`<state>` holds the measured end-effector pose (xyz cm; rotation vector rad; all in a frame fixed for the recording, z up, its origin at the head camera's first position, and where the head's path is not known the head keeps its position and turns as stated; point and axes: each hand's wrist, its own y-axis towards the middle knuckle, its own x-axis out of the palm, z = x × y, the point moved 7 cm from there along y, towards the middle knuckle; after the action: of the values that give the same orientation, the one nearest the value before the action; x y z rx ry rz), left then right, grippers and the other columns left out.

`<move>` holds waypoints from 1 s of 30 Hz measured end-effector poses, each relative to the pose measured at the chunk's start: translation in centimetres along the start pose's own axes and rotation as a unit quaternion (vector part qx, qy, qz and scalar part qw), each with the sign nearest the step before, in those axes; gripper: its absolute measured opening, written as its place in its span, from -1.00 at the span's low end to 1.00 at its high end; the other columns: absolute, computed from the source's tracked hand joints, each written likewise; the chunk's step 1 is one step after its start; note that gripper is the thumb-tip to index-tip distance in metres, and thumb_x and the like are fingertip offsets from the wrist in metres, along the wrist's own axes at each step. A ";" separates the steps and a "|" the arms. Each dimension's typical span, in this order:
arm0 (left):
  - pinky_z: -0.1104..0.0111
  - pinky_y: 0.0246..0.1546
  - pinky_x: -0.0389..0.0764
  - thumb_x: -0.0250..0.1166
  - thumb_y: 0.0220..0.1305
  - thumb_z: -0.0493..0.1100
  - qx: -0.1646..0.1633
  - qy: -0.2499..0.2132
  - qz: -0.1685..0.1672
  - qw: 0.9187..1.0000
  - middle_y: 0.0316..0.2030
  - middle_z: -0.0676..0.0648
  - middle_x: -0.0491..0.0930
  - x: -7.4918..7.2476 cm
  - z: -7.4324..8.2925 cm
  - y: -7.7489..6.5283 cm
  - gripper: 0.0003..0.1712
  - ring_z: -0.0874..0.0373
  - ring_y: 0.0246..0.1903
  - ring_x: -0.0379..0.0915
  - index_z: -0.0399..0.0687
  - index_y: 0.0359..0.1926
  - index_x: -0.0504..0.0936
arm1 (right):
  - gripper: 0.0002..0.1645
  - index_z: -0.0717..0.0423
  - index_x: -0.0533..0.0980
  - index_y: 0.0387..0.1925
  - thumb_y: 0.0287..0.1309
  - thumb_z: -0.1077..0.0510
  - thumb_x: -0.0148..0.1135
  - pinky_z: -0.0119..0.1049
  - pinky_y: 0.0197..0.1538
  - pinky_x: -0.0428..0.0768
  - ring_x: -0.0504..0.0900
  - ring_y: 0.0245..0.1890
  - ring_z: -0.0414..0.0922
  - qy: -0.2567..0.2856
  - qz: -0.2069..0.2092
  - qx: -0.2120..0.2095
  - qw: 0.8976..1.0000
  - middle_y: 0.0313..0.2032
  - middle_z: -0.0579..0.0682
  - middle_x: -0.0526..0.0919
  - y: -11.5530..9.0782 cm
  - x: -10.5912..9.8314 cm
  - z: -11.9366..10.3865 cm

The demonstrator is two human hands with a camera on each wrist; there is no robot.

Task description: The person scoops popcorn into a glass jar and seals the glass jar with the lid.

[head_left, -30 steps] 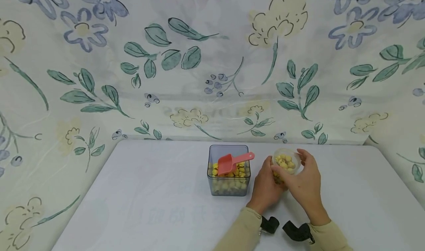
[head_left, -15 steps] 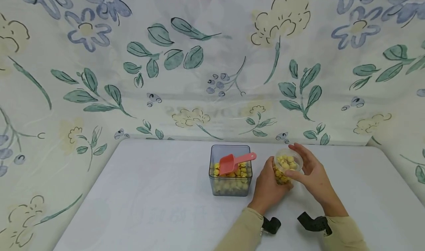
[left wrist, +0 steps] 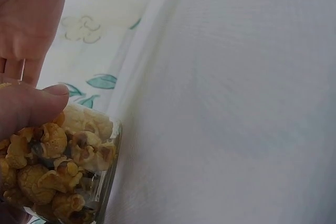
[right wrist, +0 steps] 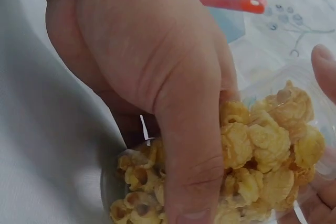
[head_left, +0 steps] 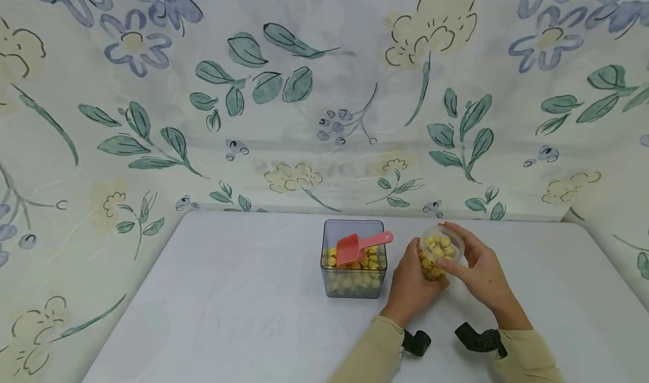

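My left hand (head_left: 412, 290) grips a clear jar of popcorn (head_left: 429, 269) from its left side, the thumb lying across the wall in the right wrist view. The jar tilts, so its round, translucent top (head_left: 427, 255) faces up toward the head camera, and the popcorn under it looks paler. My right hand (head_left: 481, 267) holds this top at its right edge, thumb in front and fingers behind. The left wrist view shows the jar's lower end (left wrist: 107, 182) close to the white cloth. Beside the left hand stands a square, smoky clear bin (head_left: 353, 286) part full of popcorn.
A pink scoop (head_left: 350, 250) lies in the bin, its handle sticking out over the right rim toward my left hand. White cloth covers the table (head_left: 228, 293). A flower-print cloth (head_left: 345, 90) rises behind the table's back edge.
My right hand has turned on the jar's top: its thumb has slid to the right and its wrist has swung outward. The left hand keeps its grip on the jar. The bin and scoop have not moved.
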<state>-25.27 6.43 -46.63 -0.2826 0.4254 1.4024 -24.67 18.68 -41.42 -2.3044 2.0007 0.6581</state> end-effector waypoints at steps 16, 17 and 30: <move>0.29 0.12 0.38 0.49 -0.08 -0.08 -0.004 0.014 -0.002 1.000 0.08 0.14 0.39 0.0 0.2 0.1 -0.06 0.33 0.04 0.34 0.08 0.29 0.16 | -0.08 0.17 0.22 0.26 -0.06 -0.10 0.40 0.29 0.16 0.16 0.20 0.25 0.22 -0.118 0.091 0.081 0.985 0.23 0.16 0.30 -0.4 0.0 -0.6; 0.29 0.12 0.38 0.49 -0.09 -0.08 -0.005 0.015 -0.002 1.000 0.08 0.14 0.39 0.0 0.2 0.1 -0.06 0.33 0.04 0.34 0.08 0.28 0.16 | -0.08 0.17 0.22 0.25 -0.06 -0.10 0.40 0.28 0.15 0.18 0.20 0.24 0.23 -0.127 0.103 0.084 0.983 0.22 0.17 0.30 -0.4 0.0 -0.2; 0.31 0.08 0.42 0.46 -0.06 -0.07 -0.004 0.019 -0.004 1.000 0.07 0.15 0.40 -0.1 0.5 0.2 -0.10 0.35 0.01 0.35 0.11 0.27 0.17 | 0.01 0.27 0.25 0.14 -0.28 -0.11 0.53 0.07 0.02 0.39 0.38 0.07 0.11 -0.142 0.221 0.097 0.960 0.10 0.18 0.39 -1.0 0.4 -1.3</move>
<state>-25.41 6.53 -46.16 -0.3181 0.4486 1.3927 -23.24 18.11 -40.59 -1.5610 2.3238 0.7185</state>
